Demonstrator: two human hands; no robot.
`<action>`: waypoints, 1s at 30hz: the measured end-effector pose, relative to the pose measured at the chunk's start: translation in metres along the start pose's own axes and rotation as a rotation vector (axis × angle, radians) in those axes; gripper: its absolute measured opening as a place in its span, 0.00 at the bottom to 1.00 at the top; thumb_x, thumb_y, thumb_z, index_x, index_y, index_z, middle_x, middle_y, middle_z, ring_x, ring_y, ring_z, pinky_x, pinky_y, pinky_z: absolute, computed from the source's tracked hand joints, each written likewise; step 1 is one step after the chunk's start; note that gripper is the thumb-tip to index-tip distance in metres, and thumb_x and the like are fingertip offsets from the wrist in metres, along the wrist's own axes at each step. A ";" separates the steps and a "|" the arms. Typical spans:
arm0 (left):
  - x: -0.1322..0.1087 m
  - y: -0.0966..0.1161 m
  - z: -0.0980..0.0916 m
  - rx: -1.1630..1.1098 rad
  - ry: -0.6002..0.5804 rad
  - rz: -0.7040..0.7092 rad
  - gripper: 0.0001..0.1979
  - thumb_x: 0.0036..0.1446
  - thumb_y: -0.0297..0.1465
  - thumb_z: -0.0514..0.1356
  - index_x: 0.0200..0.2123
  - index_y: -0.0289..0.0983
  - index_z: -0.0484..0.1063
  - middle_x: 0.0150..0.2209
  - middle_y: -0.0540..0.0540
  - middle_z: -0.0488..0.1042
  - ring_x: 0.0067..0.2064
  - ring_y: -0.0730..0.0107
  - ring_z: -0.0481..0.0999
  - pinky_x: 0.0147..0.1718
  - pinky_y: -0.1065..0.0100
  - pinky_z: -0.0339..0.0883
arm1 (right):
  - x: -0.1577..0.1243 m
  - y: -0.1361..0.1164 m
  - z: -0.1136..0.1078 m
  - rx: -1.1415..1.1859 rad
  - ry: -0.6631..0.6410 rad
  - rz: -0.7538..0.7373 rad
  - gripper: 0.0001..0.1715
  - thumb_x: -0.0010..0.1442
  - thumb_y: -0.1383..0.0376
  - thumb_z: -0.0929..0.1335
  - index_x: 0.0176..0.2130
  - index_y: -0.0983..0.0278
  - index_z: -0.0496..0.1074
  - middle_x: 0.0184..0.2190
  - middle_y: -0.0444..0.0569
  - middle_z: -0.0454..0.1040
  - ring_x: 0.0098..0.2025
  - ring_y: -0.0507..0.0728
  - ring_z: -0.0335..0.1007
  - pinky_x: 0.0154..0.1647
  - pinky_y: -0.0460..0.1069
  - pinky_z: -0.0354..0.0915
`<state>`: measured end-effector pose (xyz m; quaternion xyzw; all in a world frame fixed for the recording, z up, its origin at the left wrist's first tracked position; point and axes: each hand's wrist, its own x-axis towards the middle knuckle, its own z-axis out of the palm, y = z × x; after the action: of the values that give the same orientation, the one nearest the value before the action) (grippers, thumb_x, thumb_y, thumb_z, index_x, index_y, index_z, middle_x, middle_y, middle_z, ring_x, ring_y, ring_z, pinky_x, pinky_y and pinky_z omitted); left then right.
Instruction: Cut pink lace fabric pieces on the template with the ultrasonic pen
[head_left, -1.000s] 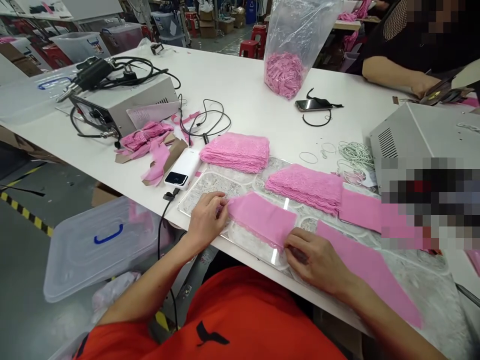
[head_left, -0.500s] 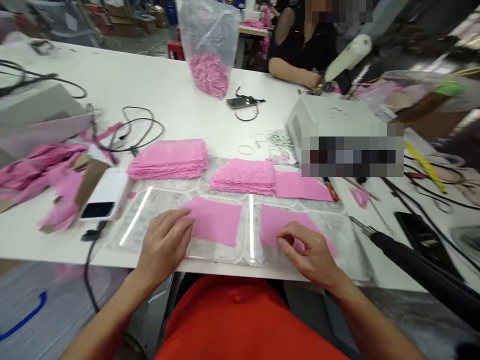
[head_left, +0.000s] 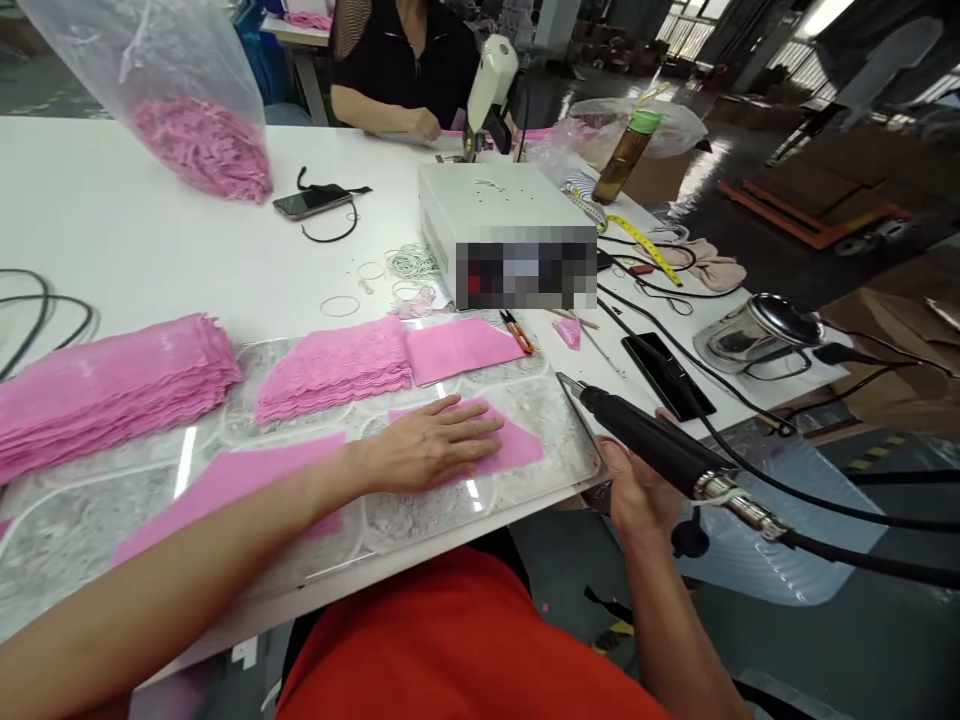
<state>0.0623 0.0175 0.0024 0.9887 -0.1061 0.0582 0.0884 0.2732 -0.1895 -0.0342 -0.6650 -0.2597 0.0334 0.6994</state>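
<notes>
At the far left of the worktop a tall stack of pink lace is noted, with a loose pink strip lying in front of it, partly covered by the person's left forearm. A lower stack of lace is set further right, at the back of a clear plate. The left hand is laid palm down on a pink cloth piece, with its fingers stretched out flat and only slightly spread, so that the cloth is pressed to the plate and nothing is pinched. The cloth piece is found near the right end of the plate, its long axis running left to right and its free end showing beyond the fingertips. Just right of the plate's edge a black handpiece is held in the right hand, which is closed round the barrel from below; its fingers are largely hidden behind the tool. The handpiece is angled from lower right to upper left, its tip lying near the plate's right corner, close to the cloth's free end but apart from it. The cloth thus lies left of the right hand and directly under the left. A cable trails away rightward.
</notes>
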 end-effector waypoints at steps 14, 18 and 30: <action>0.015 -0.005 0.012 -0.051 -0.067 -0.022 0.24 0.72 0.40 0.44 0.66 0.41 0.57 0.69 0.47 0.54 0.71 0.62 0.50 0.70 0.56 0.27 | 0.044 -0.002 0.035 0.351 0.352 -0.130 0.25 0.53 0.50 0.69 0.46 0.59 0.66 0.43 0.48 0.68 0.44 0.58 0.70 0.57 0.64 0.65; 0.016 -0.003 0.011 -0.066 -0.055 -0.026 0.23 0.72 0.40 0.45 0.66 0.41 0.58 0.68 0.45 0.56 0.70 0.61 0.52 0.70 0.53 0.30 | 0.057 -0.019 0.028 0.431 0.393 -0.084 0.21 0.55 0.45 0.65 0.38 0.58 0.66 0.35 0.45 0.65 0.33 0.54 0.66 0.43 0.56 0.70; 0.018 0.000 0.009 -0.090 -0.054 -0.042 0.22 0.71 0.39 0.47 0.65 0.41 0.59 0.68 0.44 0.57 0.70 0.58 0.53 0.69 0.49 0.34 | 0.035 -0.049 -0.004 0.429 -0.053 -0.022 0.16 0.50 0.51 0.64 0.28 0.60 0.70 0.23 0.42 0.64 0.19 0.50 0.61 0.20 0.50 0.62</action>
<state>0.0801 0.0118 -0.0044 0.9870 -0.0902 0.0246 0.1309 0.2906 -0.1852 0.0238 -0.4971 -0.2719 0.0978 0.8182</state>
